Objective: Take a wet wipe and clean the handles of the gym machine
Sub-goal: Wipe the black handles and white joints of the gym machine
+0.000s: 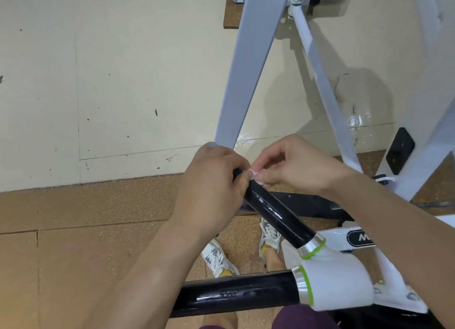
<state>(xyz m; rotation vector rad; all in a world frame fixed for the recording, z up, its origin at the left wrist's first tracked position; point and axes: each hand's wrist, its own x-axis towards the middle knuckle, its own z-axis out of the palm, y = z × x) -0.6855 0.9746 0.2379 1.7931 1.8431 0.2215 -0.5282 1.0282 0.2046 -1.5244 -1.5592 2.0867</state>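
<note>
Two glossy black handles stick out from a white joint (337, 282) of the gym machine. The upper handle (273, 213) runs diagonally up-left; the lower handle (236, 296) runs left, nearly level. My left hand (211, 193) is wrapped around the far end of the upper handle. My right hand (295, 166) meets it there, and its fingertips pinch a small white wet wipe (254, 177) against the handle's end. Most of the wipe is hidden between the fingers.
White frame bars (246, 65) of the machine rise from the cream floor ahead. A black base bar (307, 205) lies on brown cork matting (86, 218). My feet in white sneakers (219, 259) stand below the handles.
</note>
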